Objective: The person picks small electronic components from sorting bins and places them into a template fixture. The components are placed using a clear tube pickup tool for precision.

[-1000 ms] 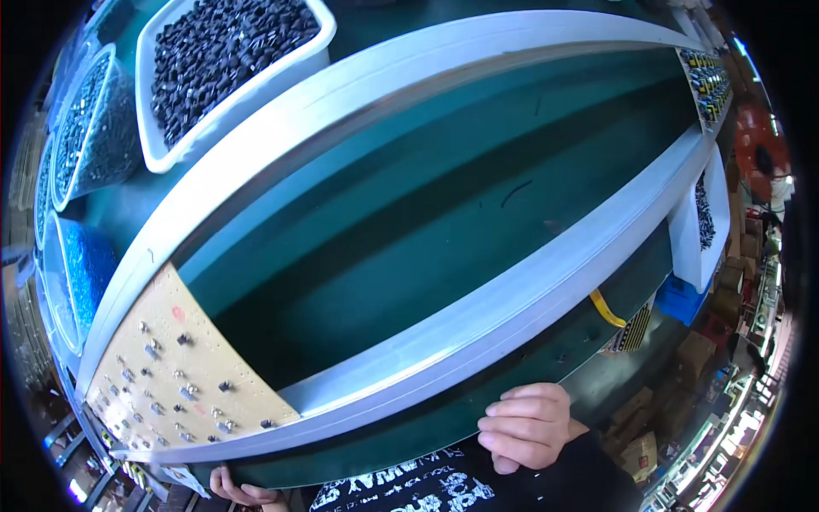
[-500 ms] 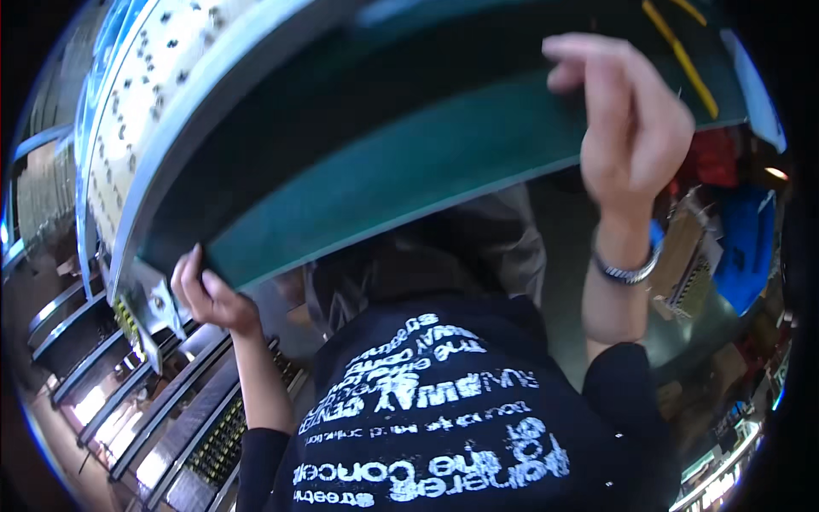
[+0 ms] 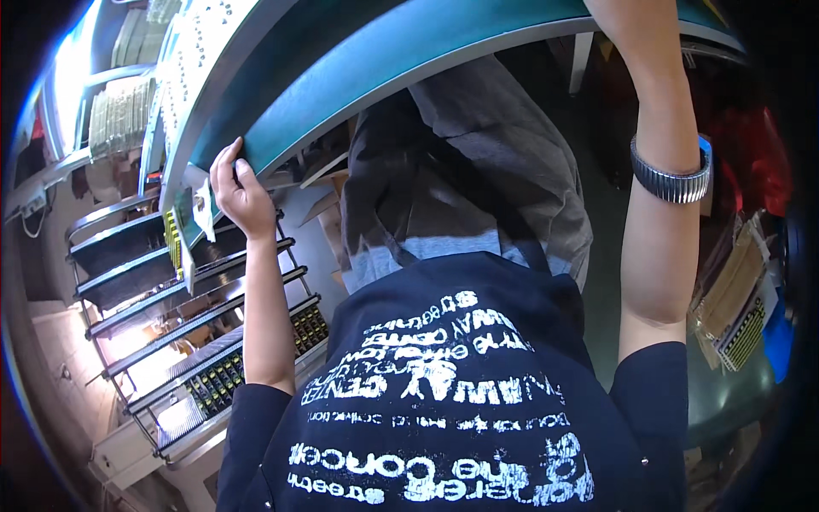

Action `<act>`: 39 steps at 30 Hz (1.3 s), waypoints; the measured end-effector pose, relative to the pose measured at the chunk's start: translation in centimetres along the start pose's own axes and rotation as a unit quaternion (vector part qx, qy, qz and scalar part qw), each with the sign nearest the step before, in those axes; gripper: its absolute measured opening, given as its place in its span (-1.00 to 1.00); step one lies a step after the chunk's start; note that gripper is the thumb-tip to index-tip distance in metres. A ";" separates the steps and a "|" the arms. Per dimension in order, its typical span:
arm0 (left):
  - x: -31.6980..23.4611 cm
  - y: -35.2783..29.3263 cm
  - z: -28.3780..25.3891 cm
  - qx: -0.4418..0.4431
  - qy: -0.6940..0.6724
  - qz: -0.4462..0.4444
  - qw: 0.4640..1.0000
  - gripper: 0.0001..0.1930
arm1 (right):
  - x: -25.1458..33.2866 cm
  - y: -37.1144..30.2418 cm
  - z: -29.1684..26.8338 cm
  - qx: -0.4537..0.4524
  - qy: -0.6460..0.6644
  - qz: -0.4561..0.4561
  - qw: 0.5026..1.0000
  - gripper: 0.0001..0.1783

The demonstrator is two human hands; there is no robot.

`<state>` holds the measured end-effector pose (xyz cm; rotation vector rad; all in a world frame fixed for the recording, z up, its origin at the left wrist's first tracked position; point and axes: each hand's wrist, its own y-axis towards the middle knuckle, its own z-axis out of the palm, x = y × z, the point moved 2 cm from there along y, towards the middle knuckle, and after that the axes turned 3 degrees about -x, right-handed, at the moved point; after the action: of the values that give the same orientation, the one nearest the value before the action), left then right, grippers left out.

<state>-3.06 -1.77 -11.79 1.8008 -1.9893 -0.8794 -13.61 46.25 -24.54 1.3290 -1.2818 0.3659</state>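
Observation:
A green-topped bench (image 3: pixel 341 81) with a pale edge strip curves across the upper part of the view. At its left front corner is my left hand (image 3: pixel 243 192), its fingers slightly bent and apart from the thumb. The fingertips rest at the bench edge, and I see nothing held in them. My right hand (image 3: pixel 630 19) reaches over the bench at the upper right. Only the back of that hand shows; its fingers lie beyond the top edge of the picture. A metal stretch-band bracelet (image 3: pixel 670 173) circles the right wrist.
Left of the bench stands a rack (image 3: pixel 128 273) with several shelves of dark parts. A white panel with dark dots (image 3: pixel 196 51) rises along the bench's left side. Cardboard pieces (image 3: pixel 729 277) and red material (image 3: pixel 759 162) are at the right.
The view has shifted, so the bench sits higher and more of my legs shows. My right hand has gone up, its fingers now out of the picture. My left hand stays at the bench corner.

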 end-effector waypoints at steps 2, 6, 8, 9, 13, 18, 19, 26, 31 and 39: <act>0.6 0.3 -0.7 0.007 0.012 -0.012 1.000 -0.75 | 3.4 -0.2 2.2 0.002 0.016 0.006 1.000 -0.72; 0.3 -0.4 -2.3 -0.027 -0.006 -0.093 0.995 -0.72 | 12.9 -0.8 2.3 0.032 0.009 -0.022 0.999 -0.68; 0.6 0.1 -3.8 -0.060 -0.019 -0.148 0.987 -0.68 | 15.9 0.6 2.3 0.047 0.009 -0.048 0.998 -0.66; 1.3 0.4 -4.5 -0.085 -0.017 -0.160 0.983 -0.68 | 16.9 0.2 1.9 0.038 0.031 -0.023 0.999 -0.66; 4.9 1.6 -6.1 -0.150 0.028 -0.163 0.975 -0.56 | 19.1 0.4 -0.6 0.058 0.004 0.049 0.997 -0.72; 8.8 3.3 -6.0 -0.117 0.145 -0.184 0.965 -0.44 | 22.0 0.3 -3.5 0.067 -0.041 0.042 0.996 -0.73; 9.1 3.7 -5.3 -0.122 0.133 -0.193 0.964 -0.44 | 21.9 0.4 -3.7 0.057 -0.028 0.049 0.997 -0.74; 8.6 5.7 -4.9 -0.045 0.116 -0.195 0.973 -0.36 | 22.0 0.6 -4.1 -0.025 0.013 0.136 0.990 -0.69; 7.0 5.9 -4.8 -0.040 0.061 -0.174 0.982 -0.33 | 24.8 2.6 -2.1 -0.003 -0.031 0.065 0.997 -0.71; 2.8 7.2 -5.6 0.015 0.023 -0.132 0.991 -0.37 | 30.2 6.9 4.5 0.143 -0.020 -0.058 0.988 -0.73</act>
<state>-5.77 -5.66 -3.50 2.1159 -1.7710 -0.8772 -10.91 31.14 2.72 1.6540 -1.2104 0.4562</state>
